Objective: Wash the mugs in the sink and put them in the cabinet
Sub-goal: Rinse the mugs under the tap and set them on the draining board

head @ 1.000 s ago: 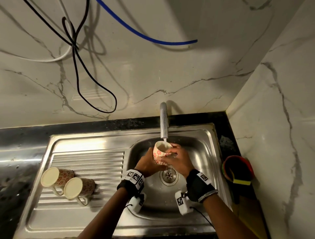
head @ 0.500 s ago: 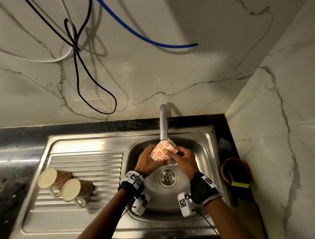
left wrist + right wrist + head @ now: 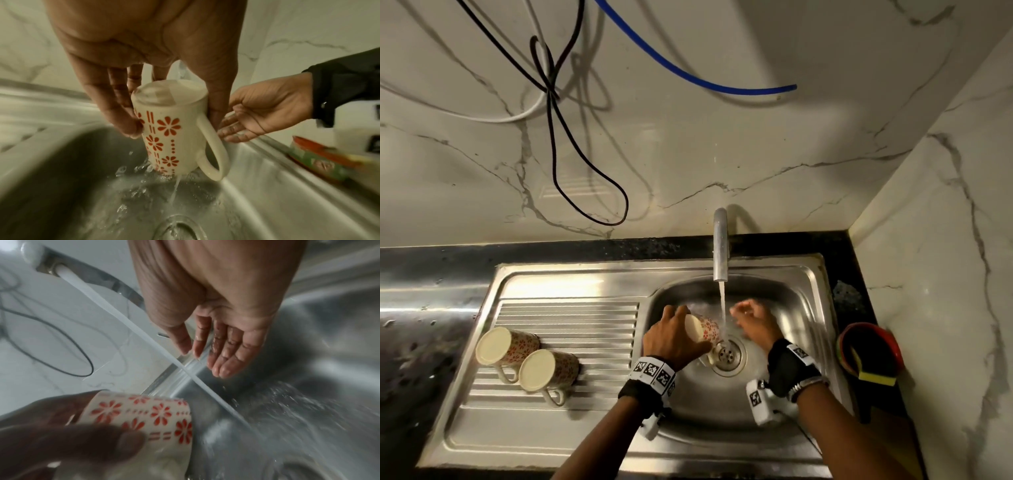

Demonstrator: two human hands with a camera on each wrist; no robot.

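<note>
A cream mug with red flowers [image 3: 702,329] [image 3: 170,129] [image 3: 144,412] hangs upside down over the drain [image 3: 728,354], and water runs out of it. My left hand [image 3: 674,334] [image 3: 144,68] grips its body near the base, thumb on one side and fingers on the other. To the right of the water stream [image 3: 722,308] [image 3: 144,337] my right hand [image 3: 751,320] [image 3: 216,345] [image 3: 263,110] is off the mug, wet, fingers straight and holding nothing. Two more flowered mugs [image 3: 506,347] [image 3: 548,370] lie upside down on the ribbed drainboard [image 3: 585,318].
The tap [image 3: 720,250] runs into the steel sink basin [image 3: 791,308]. A red bowl [image 3: 873,346] holding a yellow sponge [image 3: 876,377] stands on the dark counter right of the sink. Black, white and blue cables [image 3: 558,113] hang on the marble wall behind.
The mug was held upright under the tap by both hands. Now my left hand alone has tipped it upside down left of the stream, and my right hand has let go and moved right.
</note>
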